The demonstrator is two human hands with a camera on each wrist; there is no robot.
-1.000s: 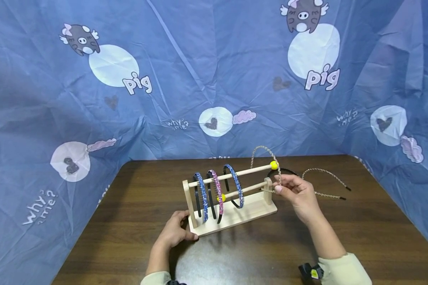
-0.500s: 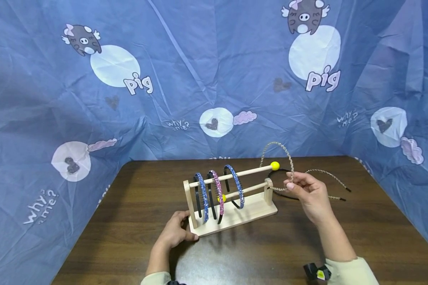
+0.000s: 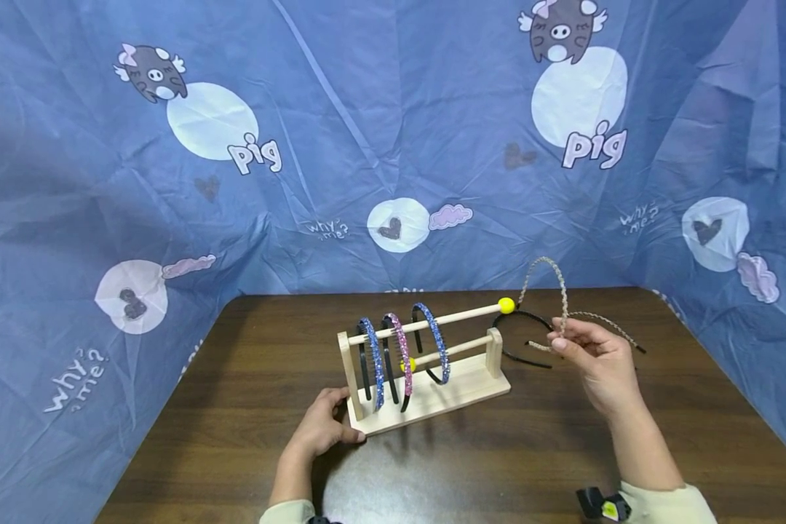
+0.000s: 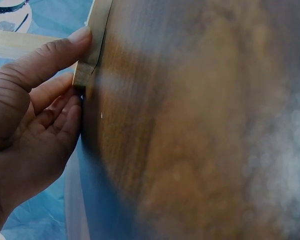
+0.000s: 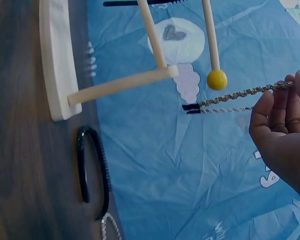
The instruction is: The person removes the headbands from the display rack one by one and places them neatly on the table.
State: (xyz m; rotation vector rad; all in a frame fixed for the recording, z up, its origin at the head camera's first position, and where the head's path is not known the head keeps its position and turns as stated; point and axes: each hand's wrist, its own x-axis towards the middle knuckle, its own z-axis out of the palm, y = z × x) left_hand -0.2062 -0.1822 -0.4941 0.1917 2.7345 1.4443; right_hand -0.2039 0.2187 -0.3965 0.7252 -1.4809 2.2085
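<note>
My left hand (image 3: 317, 428) grips the near left corner of a pale wooden headband stand (image 3: 465, 393), thumb on one side and fingers on the other in the left wrist view. On the stand hang two blue glittery headbands (image 3: 375, 364) and a pink one (image 3: 401, 346). My right hand (image 3: 602, 360) pinches a thin gold braided headband (image 3: 563, 295) by one arm, its arch upward. In the right wrist view its dark tips (image 5: 191, 108) point towards the stand, beneath the yellow ball (image 5: 217, 79) on the upper rod's end.
Behind the stand's right end lies a black headband (image 5: 82, 165). A second braided headband (image 3: 608, 321) lies on the brown table (image 3: 471, 466), partly hidden by my right hand. A blue printed cloth (image 3: 314, 182) hangs behind the table.
My right hand has moved right, carrying the braided headband from around the upper rod's ball end to a spot clear of it. My left hand and the stand have stayed in place.
</note>
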